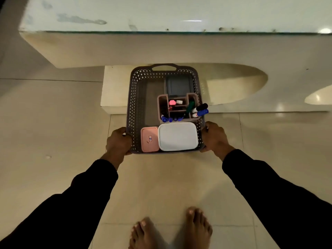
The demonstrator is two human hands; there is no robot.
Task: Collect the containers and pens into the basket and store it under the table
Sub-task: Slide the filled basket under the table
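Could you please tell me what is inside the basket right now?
The basket holds a white box, a pink box, a grey box and a pen holder with markers. Box contents are hidden by lids.

The fingers of the left hand (pixel 118 141) and right hand (pixel 214 136) curl out of sight beneath the grey perforated plastic basket (pixel 136 97). The small label on the pink lidded container (pixel 150 139) is too small to read. The pens in the brown compartmented desk organiser (pixel 162 105) are mostly hidden inside it. The bare feet (pixel 149 234) are blurred and cut off by the bottom edge.
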